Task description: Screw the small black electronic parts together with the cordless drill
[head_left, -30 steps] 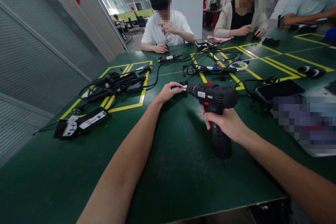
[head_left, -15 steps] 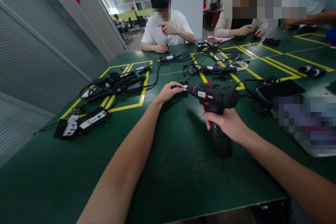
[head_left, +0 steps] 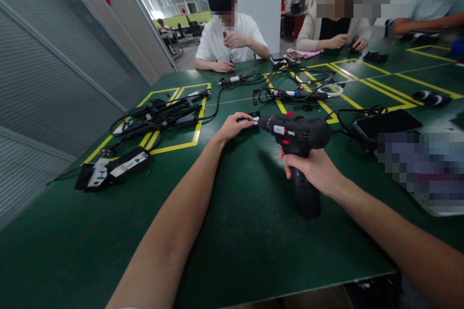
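Observation:
My right hand [head_left: 314,166] is wrapped round the handle of a black cordless drill [head_left: 302,130] with red accents. The drill is held roughly level, its chuck pointing left at my left hand. Fingers bent together, my left hand [head_left: 234,127] grips a small black piece with a white patch [head_left: 255,117] low at the table. The drill's front end is right by those fingertips. Whether the bit touches the piece cannot be made out, as the fingers partly cover it.
Black cables [head_left: 155,116] lie bundled at left inside yellow tape, near a labelled black pouch [head_left: 116,169]. A screwdriver-like tool with cable [head_left: 297,94] lies beyond the drill. At right are a phone [head_left: 387,123] and a blurred tray-like item [head_left: 427,174]. Co-workers sit across the table [head_left: 232,251].
Both my hands and the drill hold almost the same position. Across the table, a person's hand with a red-handled tool has shifted slightly.

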A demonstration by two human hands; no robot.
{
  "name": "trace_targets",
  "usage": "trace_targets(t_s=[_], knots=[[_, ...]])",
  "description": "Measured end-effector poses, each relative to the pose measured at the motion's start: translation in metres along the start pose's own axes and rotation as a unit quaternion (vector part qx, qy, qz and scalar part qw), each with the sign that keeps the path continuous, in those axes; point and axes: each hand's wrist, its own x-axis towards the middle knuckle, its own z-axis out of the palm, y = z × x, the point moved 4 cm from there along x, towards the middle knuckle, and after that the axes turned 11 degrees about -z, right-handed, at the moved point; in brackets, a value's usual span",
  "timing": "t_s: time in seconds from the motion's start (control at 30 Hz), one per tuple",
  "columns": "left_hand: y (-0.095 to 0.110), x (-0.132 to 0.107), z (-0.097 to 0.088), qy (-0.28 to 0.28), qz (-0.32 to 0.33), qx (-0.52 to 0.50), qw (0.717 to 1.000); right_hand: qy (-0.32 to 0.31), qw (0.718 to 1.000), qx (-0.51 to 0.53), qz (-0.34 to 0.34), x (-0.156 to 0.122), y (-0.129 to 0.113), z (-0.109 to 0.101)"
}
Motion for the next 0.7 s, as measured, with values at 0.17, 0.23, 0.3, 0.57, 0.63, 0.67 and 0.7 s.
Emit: trace_targets(t_s=[0.17,0.23,0.3,0.57,0.63,0.67,0.7], knots=[[-0.0009,0.0001,0.0002,-0.001,0.006,0.002,1.0,-0.002,1.0,-0.008,0.001,-0.0011,-0.0012,-0.0007],[-0.0021,0.0005,0.0004,0.0,0.011,-0.001,1.0,-0.001,1.0,-0.007,0.0,-0.001,-0.0007,-0.0009],[-0.0033,0.001,0.0004,0.001,0.011,-0.005,1.0,-0.001,1.0,-0.003,0.0,-0.0005,0.0002,-0.0009],[-0.0016,0.0007,0.0007,0.003,-0.008,-0.001,1.0,0.0,1.0,-0.003,-0.002,0.0007,0.0009,-0.001],[-0.0019,0.0009,0.0008,0.004,-0.005,0.0,1.0,-0.001,1.0,-0.003,-0.002,0.0004,0.0015,-0.0012],[-0.0023,0.0012,0.0008,0.004,-0.002,-0.001,1.0,-0.001,1.0,-0.001,-0.002,0.0004,0.0019,-0.0012],[-0.0028,0.0015,0.0007,0.005,0.0,-0.003,1.0,-0.002,1.0,0.001,-0.003,0.0004,0.0022,-0.0012]])
